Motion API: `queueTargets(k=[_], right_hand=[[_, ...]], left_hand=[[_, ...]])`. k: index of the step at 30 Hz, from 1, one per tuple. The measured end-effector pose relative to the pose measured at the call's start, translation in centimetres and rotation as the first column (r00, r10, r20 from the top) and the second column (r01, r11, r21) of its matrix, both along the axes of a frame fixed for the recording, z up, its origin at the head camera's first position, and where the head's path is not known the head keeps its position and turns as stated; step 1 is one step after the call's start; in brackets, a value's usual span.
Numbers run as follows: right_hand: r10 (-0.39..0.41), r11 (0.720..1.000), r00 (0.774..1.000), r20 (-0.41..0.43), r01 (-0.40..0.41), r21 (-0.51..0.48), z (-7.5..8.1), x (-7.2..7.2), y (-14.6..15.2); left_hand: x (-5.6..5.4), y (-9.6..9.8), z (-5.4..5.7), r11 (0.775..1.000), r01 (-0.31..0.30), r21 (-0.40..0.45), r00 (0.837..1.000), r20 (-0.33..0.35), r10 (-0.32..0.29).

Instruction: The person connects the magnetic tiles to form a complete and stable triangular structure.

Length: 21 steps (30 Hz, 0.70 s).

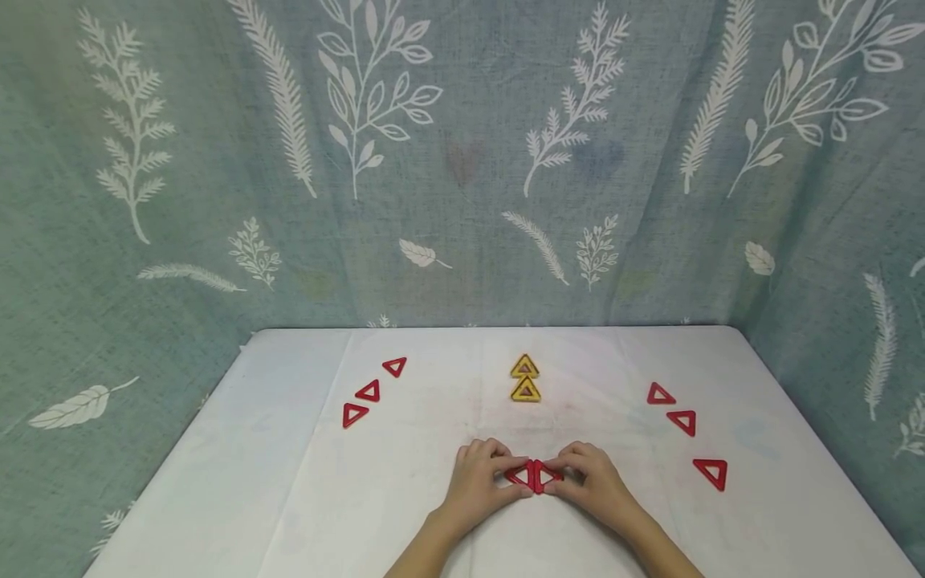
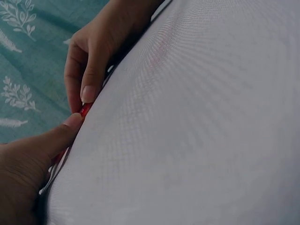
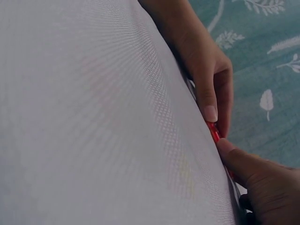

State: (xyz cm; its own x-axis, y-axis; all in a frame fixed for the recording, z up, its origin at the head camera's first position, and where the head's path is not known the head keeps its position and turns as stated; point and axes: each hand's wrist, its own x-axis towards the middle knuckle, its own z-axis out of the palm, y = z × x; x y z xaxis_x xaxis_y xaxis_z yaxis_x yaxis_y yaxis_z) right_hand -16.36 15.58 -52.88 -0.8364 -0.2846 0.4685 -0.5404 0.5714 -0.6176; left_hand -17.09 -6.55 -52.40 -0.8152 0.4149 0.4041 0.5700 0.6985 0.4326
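Observation:
Two red triangle frames meet side to side in front of me in the head view. My left hand (image 1: 480,480) pinches the left red triangle (image 1: 519,476) between thumb and fingers. The right red triangle (image 1: 547,477) is pinched the same way by my right hand (image 1: 592,484). Their straight sides stand together in the middle, with the points facing outward toward each palm. In both wrist views only a sliver of red (image 2: 85,110) shows between the thumbs, low at the white cloth; the rest is hidden by the hands.
Two yellow triangles (image 1: 525,390) stand one behind the other beyond my hands. Several red triangles lie on the white table (image 1: 433,385): one group at the left (image 1: 368,391), another at the right (image 1: 682,421). A patterned curtain (image 1: 462,160) hangs behind the table's back edge.

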Motion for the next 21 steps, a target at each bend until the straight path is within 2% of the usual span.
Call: queueTargets(k=[4, 13, 17, 21], right_hand=[[-0.002, 1.000, 1.000, -0.022, 0.002, -0.006, 0.0, 0.0, -0.1], [-0.001, 1.000, 1.000, 0.013, 0.001, -0.016, 0.4, 0.4, 0.4], [0.000, 0.999, 0.997, 0.077, 0.003, -0.038, 0.9, 0.8, 0.9], [0.013, 0.999, 0.988, 0.156, -0.007, -0.042, 1.3, 1.3, 1.6]], left_hand=[[-0.1, -0.1, -0.2, 1.000, -0.001, -0.004, 1.000, -0.019, 0.001], [0.0, 0.3, -0.4, 1.000, -0.009, -0.003, 0.998, -0.062, 0.008], [0.0, 0.6, -0.4, 0.999, -0.035, -0.018, 0.997, -0.062, 0.034], [0.2, 0.6, -0.2, 0.998, -0.055, -0.019, 0.998, -0.016, 0.055]])
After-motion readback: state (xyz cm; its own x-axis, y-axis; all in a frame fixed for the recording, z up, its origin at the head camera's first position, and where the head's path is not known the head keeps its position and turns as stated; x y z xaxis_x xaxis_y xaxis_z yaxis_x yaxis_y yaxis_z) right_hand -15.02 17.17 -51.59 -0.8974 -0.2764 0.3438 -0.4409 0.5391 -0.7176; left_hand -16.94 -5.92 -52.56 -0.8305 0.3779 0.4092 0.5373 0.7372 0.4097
